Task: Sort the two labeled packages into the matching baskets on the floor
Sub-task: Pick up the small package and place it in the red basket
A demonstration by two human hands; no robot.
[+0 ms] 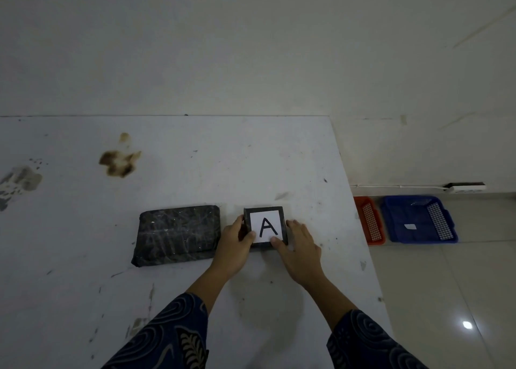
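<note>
We are standing at a stained, scuffed white desk set against a pale wall, with a tiled floor off to our right. What worries us first is the matching: the small dark-wrapped square package with a white "A" label must go to one of two floor baskets, yet the orange plastic basket is half hidden behind the desk edge and the white tag in the blue plastic basket is too small to read, so a wrong drop is easy. The larger dark plastic-wrapped flat package just beside it shows no label from here, so we judge it may need turning. Our left hand and right hand clasp the "A" package from either side, fingers curled round its edges, thumbs on the label's lower corners; it sits at the desk, near the right edge.
</note>
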